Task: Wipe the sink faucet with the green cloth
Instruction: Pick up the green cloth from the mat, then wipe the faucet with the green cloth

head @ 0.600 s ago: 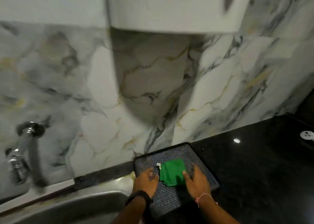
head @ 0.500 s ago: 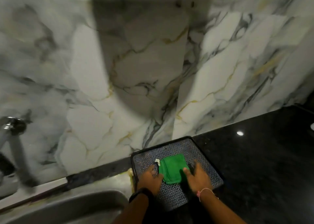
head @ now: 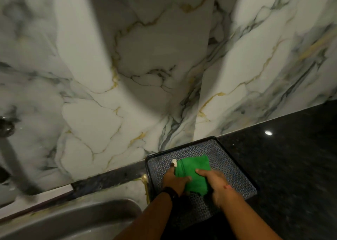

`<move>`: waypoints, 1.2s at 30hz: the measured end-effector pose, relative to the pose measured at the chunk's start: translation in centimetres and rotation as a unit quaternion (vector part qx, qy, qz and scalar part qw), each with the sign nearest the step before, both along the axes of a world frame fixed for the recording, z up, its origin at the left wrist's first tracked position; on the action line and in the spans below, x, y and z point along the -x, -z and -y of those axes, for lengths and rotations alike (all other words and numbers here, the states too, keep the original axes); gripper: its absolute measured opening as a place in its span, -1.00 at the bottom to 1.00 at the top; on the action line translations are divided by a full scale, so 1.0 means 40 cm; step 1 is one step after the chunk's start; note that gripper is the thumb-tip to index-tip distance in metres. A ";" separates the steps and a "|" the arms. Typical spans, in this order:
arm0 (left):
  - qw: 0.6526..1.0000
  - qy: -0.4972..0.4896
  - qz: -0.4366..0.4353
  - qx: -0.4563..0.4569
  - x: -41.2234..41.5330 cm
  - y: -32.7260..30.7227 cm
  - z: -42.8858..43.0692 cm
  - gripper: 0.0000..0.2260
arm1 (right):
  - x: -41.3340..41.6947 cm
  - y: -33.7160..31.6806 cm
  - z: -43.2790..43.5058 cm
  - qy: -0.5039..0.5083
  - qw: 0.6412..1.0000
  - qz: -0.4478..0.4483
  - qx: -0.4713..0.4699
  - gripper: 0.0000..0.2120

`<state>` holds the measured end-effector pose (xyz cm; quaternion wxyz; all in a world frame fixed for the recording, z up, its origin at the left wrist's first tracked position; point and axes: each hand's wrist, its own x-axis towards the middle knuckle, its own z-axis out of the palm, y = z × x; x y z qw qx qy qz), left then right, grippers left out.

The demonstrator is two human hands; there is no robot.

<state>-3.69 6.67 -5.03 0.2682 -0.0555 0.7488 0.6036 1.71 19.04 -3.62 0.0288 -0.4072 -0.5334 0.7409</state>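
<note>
Head view: your left hand [head: 175, 180] and right hand [head: 214, 182] were both on the green cloth [head: 194, 173], which lay folded on the patterned tray [head: 235, 170] on the black counter [head: 291, 167]. Left fingers curled over the cloth's left edge, by its white tag [head: 174, 162]; right fingers pressed together, pinching its right side. Faucet [head: 11, 157] sat far left, blurred, against the marble wall [head: 145, 66], well apart from the cloth. Steel sink [head: 73, 221] lay below it, left of the tray.

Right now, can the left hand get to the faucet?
Probably yes. The left hand is on the cloth in the tray; the faucet stands far left with only open sink between.
</note>
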 end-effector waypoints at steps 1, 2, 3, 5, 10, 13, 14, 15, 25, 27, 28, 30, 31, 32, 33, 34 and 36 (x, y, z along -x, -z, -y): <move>0.999 -0.009 0.022 -0.032 -0.014 -0.027 0.024 -0.62 | -0.013 -0.027 0.029 0.009 0.999 -0.032 0.019 -0.73; 0.997 -0.014 0.047 -0.066 -0.033 -0.057 0.046 -0.64 | -0.030 -0.048 0.054 0.023 0.997 -0.063 0.031 -0.71; 0.993 -0.016 0.070 -0.094 -0.051 -0.091 0.076 -0.67 | -0.047 -0.072 0.088 0.033 0.994 -0.090 0.047 -0.70; 0.987 -0.014 0.088 -0.134 -0.087 -0.171 0.162 -0.74 | -0.072 -0.131 0.178 0.032 0.988 -0.138 0.067 -0.70; 0.990 -0.031 -0.128 -0.055 -0.132 -0.382 0.486 -0.50 | -0.096 -0.310 0.427 0.062 0.973 -0.202 -0.090 -0.62; 0.911 -0.030 -0.399 0.104 -0.108 -0.538 0.711 -0.51 | -0.088 -0.410 0.567 0.028 0.932 -0.236 -0.274 -0.62; 0.863 -0.029 -0.481 0.154 -0.092 -0.592 0.793 -0.52 | -0.081 -0.445 0.618 -0.003 0.907 -0.228 -0.355 -0.62; 0.802 -0.030 -0.557 0.211 -0.067 -0.641 0.859 -0.52 | -0.073 -0.477 0.662 -0.030 0.874 -0.224 -0.431 -0.61; 0.336 0.073 -0.736 0.583 0.393 -0.943 1.250 -0.28 | 0.249 -0.646 1.007 -0.255 0.397 -0.298 -0.830 -0.61; 0.284 0.085 -0.755 0.584 0.461 -0.932 1.286 -0.26 | 0.316 -0.644 1.033 -0.294 0.324 -0.304 -0.846 -0.68; 0.264 0.076 -0.768 0.579 0.484 -0.919 1.293 -0.25 | 0.340 -0.636 1.039 -0.305 0.299 -0.309 -0.850 -0.69; 0.235 0.050 -0.791 0.563 0.523 -0.899 1.296 -0.24 | 0.375 -0.612 1.031 -0.306 0.273 -0.329 -0.851 -0.67; 0.223 0.046 -0.799 0.557 0.538 -0.892 1.295 -0.24 | 0.388 -0.589 1.022 -0.300 0.289 -0.341 -0.843 -0.64; 0.216 0.045 -0.804 0.552 0.544 -0.894 1.295 -0.23 | 0.391 -0.570 1.007 -0.285 0.327 -0.352 -0.830 -0.61; 0.213 0.043 -0.809 0.546 0.545 -0.894 1.297 -0.23 | 0.391 -0.546 0.990 -0.266 0.386 -0.362 -0.806 -0.58; 0.210 0.040 -0.812 0.543 0.545 -0.895 1.298 -0.24 | 0.388 -0.520 0.977 -0.245 0.465 -0.372 -0.765 -0.56; 0.207 0.038 -0.814 0.542 0.539 -0.902 1.300 -0.25 | 0.379 -0.470 0.977 -0.202 0.658 -0.380 -0.618 -0.57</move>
